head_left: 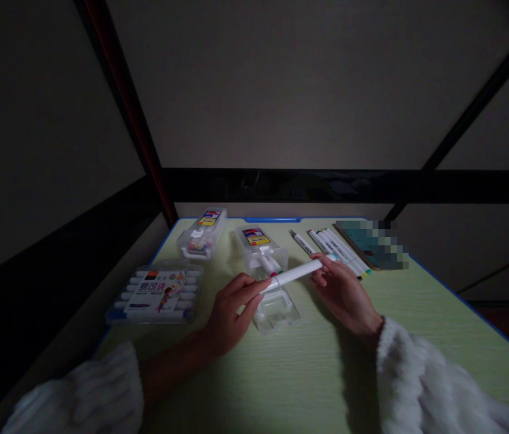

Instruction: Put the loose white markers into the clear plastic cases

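Both my hands hold one white marker over the pale green table. My left hand pinches its left end, near a red and green band. My right hand grips its right end with closed fingers. Right under the marker lies the open lid of a clear plastic marker case. Fluffy white sleeves cover both my forearms.
A flat pack of white markers lies at the left. A second clear case stands behind it. Several loose markers lie at the right beside a dark notebook. Black metal bars cross behind the table.
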Demonstrator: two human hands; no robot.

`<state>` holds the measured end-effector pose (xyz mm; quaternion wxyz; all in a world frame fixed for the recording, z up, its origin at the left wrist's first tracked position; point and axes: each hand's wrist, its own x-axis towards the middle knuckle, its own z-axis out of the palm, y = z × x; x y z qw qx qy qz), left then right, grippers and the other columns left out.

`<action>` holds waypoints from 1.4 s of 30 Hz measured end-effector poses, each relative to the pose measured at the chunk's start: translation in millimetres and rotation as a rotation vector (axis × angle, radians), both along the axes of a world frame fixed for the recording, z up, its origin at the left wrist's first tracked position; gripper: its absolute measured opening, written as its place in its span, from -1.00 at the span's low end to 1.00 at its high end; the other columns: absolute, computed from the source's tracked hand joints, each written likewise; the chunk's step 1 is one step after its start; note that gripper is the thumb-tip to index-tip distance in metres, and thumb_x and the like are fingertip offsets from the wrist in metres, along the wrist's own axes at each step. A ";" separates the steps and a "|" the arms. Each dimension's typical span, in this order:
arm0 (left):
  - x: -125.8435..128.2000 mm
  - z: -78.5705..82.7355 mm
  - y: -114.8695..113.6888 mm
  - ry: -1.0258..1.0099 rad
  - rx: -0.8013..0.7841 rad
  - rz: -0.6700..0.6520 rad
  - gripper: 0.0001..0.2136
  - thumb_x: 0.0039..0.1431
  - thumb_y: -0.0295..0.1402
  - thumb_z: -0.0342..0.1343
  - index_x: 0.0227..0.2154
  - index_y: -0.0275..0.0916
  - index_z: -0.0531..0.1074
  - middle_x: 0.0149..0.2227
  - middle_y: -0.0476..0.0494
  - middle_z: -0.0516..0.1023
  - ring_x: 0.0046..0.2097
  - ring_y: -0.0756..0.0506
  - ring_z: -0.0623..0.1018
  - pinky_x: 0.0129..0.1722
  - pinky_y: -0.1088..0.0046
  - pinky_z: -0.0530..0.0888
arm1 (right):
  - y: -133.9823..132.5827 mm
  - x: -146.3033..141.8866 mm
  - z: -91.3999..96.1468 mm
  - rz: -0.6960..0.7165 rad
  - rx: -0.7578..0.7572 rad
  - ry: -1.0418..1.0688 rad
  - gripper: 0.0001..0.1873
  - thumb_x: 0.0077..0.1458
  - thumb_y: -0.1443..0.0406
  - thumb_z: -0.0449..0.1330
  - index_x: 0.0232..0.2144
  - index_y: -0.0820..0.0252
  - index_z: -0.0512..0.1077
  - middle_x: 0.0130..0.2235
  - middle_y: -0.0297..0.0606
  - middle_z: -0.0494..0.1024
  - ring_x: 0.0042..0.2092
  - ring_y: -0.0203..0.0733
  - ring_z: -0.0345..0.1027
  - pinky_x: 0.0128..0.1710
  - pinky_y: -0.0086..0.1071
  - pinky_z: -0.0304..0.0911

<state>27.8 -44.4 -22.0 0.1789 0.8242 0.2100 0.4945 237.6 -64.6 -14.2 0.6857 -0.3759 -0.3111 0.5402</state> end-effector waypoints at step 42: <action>1.5 -9.5 -0.2 0.036 -0.169 0.095 -0.89 0.09 -0.50 -0.05 -0.33 -0.27 0.35 -0.53 0.03 0.40 -0.51 0.06 0.37 -0.48 0.60 0.34 | -1.3 -4.0 -3.3 -0.145 0.072 -0.059 -0.76 -0.23 0.18 0.35 -0.45 0.15 0.49 -0.57 -0.41 0.34 -0.56 -0.44 0.11 -0.63 -0.54 0.06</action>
